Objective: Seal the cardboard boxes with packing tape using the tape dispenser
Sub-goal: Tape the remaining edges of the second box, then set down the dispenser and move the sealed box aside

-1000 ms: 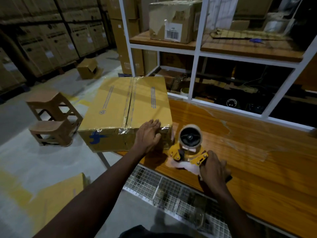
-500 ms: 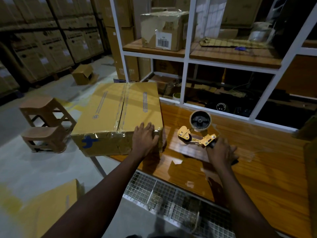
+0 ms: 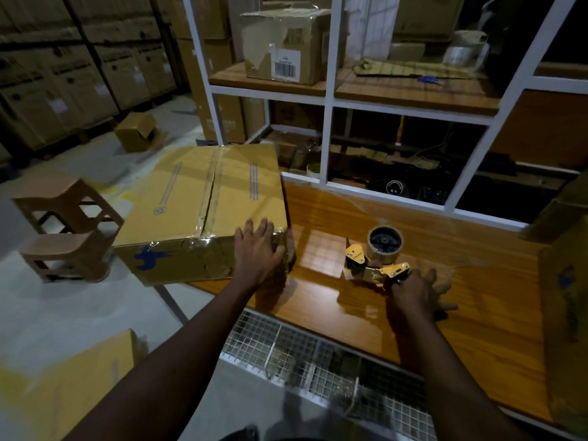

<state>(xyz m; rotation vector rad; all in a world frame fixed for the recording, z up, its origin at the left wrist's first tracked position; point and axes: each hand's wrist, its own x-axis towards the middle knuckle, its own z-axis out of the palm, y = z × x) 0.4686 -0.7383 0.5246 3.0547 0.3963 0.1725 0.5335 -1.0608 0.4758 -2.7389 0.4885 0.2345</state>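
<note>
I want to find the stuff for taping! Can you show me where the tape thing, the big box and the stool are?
tape dispenser (image 3: pixel 378 264): head view, on its yellow frame beside the roll.
cardboard box (image 3: pixel 203 198): head view, on its taped top.
stool (image 3: pixel 63 198): head view, on its seat.

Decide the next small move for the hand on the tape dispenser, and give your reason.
Probably lift the tape dispenser back to the box. The right hand grips its handle on the table, apart from the box, while the left hand steadies the box's near corner, where tape looks wrinkled.
</note>
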